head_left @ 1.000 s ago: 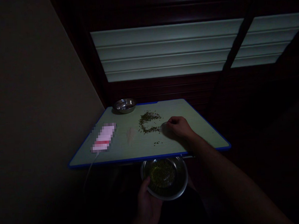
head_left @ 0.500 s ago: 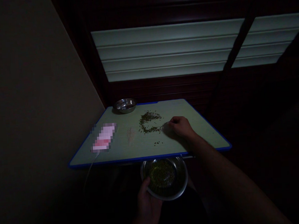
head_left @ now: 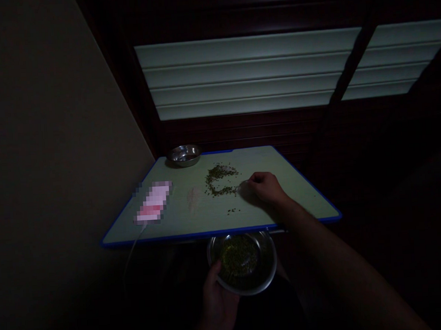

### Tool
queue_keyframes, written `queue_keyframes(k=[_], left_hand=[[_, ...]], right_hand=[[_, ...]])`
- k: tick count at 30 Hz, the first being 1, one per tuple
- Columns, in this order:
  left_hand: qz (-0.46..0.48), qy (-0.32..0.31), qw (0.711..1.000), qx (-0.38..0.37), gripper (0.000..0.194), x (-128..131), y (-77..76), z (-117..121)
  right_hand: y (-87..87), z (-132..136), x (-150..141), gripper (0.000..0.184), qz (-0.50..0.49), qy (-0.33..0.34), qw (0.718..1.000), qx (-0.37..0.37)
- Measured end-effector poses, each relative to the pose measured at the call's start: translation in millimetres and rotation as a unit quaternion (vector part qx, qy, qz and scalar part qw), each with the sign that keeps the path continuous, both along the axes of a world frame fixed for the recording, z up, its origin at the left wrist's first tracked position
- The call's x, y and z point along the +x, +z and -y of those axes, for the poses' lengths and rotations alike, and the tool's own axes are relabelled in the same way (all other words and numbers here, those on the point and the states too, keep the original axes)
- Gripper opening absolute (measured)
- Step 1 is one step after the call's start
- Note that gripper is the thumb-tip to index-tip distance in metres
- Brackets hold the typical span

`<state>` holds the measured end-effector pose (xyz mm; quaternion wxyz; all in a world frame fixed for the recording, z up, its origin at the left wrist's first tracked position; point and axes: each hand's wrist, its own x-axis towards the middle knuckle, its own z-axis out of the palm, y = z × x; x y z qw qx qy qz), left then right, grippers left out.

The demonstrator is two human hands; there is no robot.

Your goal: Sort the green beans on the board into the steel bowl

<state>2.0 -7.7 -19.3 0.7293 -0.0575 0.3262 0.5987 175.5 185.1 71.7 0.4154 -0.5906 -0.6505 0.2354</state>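
Note:
My left hand holds a steel bowl by its rim, thumb on the inside edge, just below the table's front edge. Small green beans, which look like mung beans, cover part of the bowl's bottom. Over the table, my right hand is closed on what looks like a small spoon, its tip at the edge of the scattered green beans. These lie in a curved patch, with some pale grains at its far side. The fingers hide most of the spoon.
The folding table has a pale top and blue rim. A second steel bowl stands at its back left corner. A blurred-out phone with a white cable lies at left, near a patch of pale grains. A dark louvred cabinet rises behind.
Almost nothing differs. My right hand has shifted very slightly at the edge of the bean patch; my left hand and the bowl stay in place.

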Motion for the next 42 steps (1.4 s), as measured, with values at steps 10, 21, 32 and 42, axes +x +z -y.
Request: queue_keyframes(k=[10,21,32,42], left_hand=[[-0.008,0.007,1.0,-0.015,0.029,2,8.5,-1],[0.004,0.002,1.0,-0.013,0.027,1,4.2,0],[-0.011,-0.005,1.0,-0.019,0.031,1,6.0,-1],[-0.016,0.005,0.999,-0.032,0.034,3,12.9,-1]], right_hand=[[-0.5,2,-3,0.014,-0.016,0.038,0.999,0.016],[-2.6,0,-1,0.015,0.005,0.032,0.999,0.014],[-2.9,-2,-2,0.016,-0.018,0.011,0.999,0.029],[-4.9,-2,-3,0.015,-0.027,0.037,0.999,0.029]])
